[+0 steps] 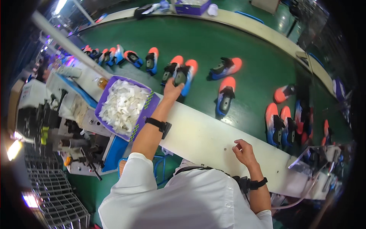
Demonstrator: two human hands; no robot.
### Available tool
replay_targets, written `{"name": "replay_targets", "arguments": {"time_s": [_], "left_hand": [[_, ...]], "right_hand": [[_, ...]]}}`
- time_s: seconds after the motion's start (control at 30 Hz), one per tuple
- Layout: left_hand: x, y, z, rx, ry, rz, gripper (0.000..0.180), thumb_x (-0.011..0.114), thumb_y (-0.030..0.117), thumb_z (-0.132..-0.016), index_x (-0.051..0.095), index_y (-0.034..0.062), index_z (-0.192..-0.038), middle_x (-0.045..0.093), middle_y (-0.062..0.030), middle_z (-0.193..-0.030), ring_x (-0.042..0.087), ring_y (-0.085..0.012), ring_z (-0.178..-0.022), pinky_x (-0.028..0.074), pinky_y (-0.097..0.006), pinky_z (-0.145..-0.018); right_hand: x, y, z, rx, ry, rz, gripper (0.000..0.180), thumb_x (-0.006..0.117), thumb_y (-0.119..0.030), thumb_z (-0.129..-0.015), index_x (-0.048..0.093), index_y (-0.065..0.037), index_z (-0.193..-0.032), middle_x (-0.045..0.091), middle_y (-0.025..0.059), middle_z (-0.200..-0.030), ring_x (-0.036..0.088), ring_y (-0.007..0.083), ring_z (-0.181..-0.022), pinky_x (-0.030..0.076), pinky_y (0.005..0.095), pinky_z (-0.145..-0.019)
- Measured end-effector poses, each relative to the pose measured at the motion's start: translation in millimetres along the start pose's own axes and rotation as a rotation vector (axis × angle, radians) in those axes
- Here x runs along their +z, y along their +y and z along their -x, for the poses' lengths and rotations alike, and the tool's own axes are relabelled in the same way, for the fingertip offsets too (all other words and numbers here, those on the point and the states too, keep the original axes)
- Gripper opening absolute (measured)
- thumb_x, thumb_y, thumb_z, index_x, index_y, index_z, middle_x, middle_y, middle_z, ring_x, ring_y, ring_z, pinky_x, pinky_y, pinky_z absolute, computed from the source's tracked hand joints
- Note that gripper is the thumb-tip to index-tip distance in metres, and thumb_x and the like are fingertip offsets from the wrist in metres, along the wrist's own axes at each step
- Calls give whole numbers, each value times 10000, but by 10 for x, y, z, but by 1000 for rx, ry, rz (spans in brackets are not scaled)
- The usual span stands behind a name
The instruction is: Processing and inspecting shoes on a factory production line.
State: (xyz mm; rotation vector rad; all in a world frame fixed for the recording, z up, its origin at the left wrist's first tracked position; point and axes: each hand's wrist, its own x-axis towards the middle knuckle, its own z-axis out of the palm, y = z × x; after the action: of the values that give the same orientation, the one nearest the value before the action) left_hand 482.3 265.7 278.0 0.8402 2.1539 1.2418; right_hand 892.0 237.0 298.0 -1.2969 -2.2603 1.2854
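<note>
My left hand (173, 91) reaches out over the green surface, its fingers closed round the heel end of a sports shoe (190, 68) with an orange toe, a blue heel and a black inside. A similar shoe (176, 61) stands close against it on the left. Over the pale ledge hangs my right hand (244, 152), holding nothing, its fingers loosely bent and apart from the thumb. Nearest to that hand, beyond the ledge, lies another orange and blue shoe (225, 100), with one more shoe (226, 68) turned sideways behind it.
A purple box (100, 100) full of white crumpled pieces (126, 103) stands left of my left forearm. The pale ledge (198, 131) runs along the green surface (249, 91). More shoes line up at far left and lie at right. A machine (85, 152) stands at left.
</note>
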Motion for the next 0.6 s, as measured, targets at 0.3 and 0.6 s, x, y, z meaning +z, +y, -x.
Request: {"name": "replay_targets", "arguments": {"time_s": [0.3, 0.6], "left_hand": [[1708, 293, 406, 35, -545, -231, 1033, 793, 386, -606, 229, 0, -1380, 432, -308, -1270, 407, -374, -1240, 327, -393, -1036], [1780, 470, 958, -202, -601, 271, 760, 700, 53, -622, 330, 24, -1285, 512, -137, -1084, 522, -267, -993, 426, -344, -893]], "right_hand": [[63, 124, 426, 267, 164, -55, 231, 629, -81, -765, 608, 35, -964, 624, 141, -735, 605, 222, -634, 496, 311, -616], [-19, -49, 281, 217, 389, -19, 251, 595, -57, -782, 597, 21, -1021, 594, 129, -722, 595, 204, -641, 482, 304, -588]]}}
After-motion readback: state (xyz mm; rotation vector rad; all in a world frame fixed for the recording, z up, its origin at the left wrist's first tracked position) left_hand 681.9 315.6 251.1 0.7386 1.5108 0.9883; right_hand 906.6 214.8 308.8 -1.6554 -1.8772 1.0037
